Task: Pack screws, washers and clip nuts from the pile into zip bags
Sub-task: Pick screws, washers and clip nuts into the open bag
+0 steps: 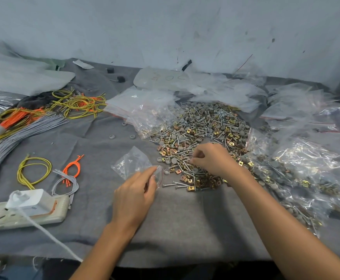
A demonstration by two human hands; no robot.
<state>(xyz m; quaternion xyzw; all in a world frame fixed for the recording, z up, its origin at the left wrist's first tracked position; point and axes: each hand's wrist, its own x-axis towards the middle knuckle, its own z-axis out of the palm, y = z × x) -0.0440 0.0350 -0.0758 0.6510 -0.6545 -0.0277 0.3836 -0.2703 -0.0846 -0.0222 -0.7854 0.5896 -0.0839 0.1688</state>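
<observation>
1. Your left hand (133, 199) pinches the red-lined mouth of a small clear zip bag (131, 163). The rest of the bag points away from you, just left of the pile.
2. Your right hand (211, 160) is curled over the front of the pile, with thumb and first finger pressed together. You cannot tell if a piece is between them; it is too small to see.
3. The pile (201, 130) of screws, gray washers and gold clip nuts sits mid-way across the worktop (185, 223), which is covered in gray cloth.
4. Filled zip bags (298, 174) lie along the right edge and touch the pile.
5. Empty zip bags (145, 110) lie at the pile's back left side.
6. Near the front left corner is a power strip (50, 217) with a white charger (31, 201) plugged in.
7. Behind the strip lie a yellow wire loop (20, 174), orange wires (74, 166) and a gray wire bundle (23, 130).
</observation>
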